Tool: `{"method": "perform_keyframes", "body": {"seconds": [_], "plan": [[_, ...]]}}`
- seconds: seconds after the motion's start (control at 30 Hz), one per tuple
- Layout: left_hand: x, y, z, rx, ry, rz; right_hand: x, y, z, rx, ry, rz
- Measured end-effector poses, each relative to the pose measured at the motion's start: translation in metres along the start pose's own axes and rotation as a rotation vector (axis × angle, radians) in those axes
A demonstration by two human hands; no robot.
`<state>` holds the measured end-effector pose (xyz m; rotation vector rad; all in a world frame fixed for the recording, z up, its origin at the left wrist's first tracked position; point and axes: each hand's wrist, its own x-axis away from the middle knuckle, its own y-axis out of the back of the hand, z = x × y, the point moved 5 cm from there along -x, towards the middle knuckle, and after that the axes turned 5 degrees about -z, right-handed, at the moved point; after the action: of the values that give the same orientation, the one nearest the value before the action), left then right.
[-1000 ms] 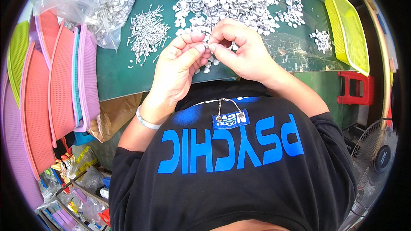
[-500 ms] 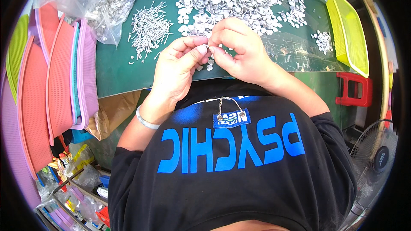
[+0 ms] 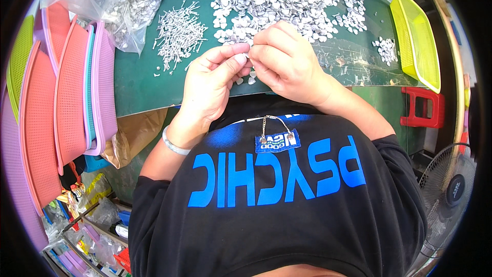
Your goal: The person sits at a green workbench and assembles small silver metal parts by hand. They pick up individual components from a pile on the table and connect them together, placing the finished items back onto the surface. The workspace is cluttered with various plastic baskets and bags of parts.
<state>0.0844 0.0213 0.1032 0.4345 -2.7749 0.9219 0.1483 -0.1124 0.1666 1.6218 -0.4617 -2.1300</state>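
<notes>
My left hand (image 3: pixel 212 82) and my right hand (image 3: pixel 287 61) meet fingertip to fingertip above the near edge of the green table (image 3: pixel 138 87). Between the fingertips they pinch a small silvery metal piece (image 3: pixel 249 54), mostly hidden by the fingers. Just beyond the hands spreads a large heap of small flat silvery pieces (image 3: pixel 287 0). To the left of it lies a pile of thin metal pins (image 3: pixel 177 33). A few loose pieces lie under the hands.
A clear plastic bag of metal parts (image 3: pixel 123 5) sits at the back left. Stacked pink, orange and purple mesh trays (image 3: pixel 72 97) stand on the left. A yellow mesh tray (image 3: pixel 417 36) lies on the right, with a red stool (image 3: pixel 425 107) and a fan (image 3: pixel 451 190) below.
Both hands stay together at the same spot; only the fingers have shifted slightly around the small piece.
</notes>
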Motion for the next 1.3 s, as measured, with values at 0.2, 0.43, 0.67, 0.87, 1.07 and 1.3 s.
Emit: {"method": "perform_keyframes", "body": {"seconds": [0.2,0.43,0.67,0.87,1.07,1.3], "plan": [[0.001,0.001,0.0,0.006,-0.054,0.031,0.001,0.004,0.007,0.072,0.092,0.072],[0.002,-0.004,-0.003,-0.02,-0.092,0.065,0.002,0.009,0.011,0.109,0.176,0.06],[0.003,-0.005,-0.001,-0.06,-0.101,0.05,0.005,0.01,0.01,0.102,0.171,0.051],[0.003,-0.005,-0.004,-0.149,-0.062,0.044,-0.009,0.014,-0.016,-0.065,-0.127,-0.043],[0.002,0.008,-0.02,-0.322,-0.251,-0.045,-0.078,0.053,-0.103,0.235,-0.088,-0.189],[0.014,0.04,-0.035,-0.751,-0.559,-0.244,-0.086,0.064,-0.162,0.428,-0.189,-0.115]]}}
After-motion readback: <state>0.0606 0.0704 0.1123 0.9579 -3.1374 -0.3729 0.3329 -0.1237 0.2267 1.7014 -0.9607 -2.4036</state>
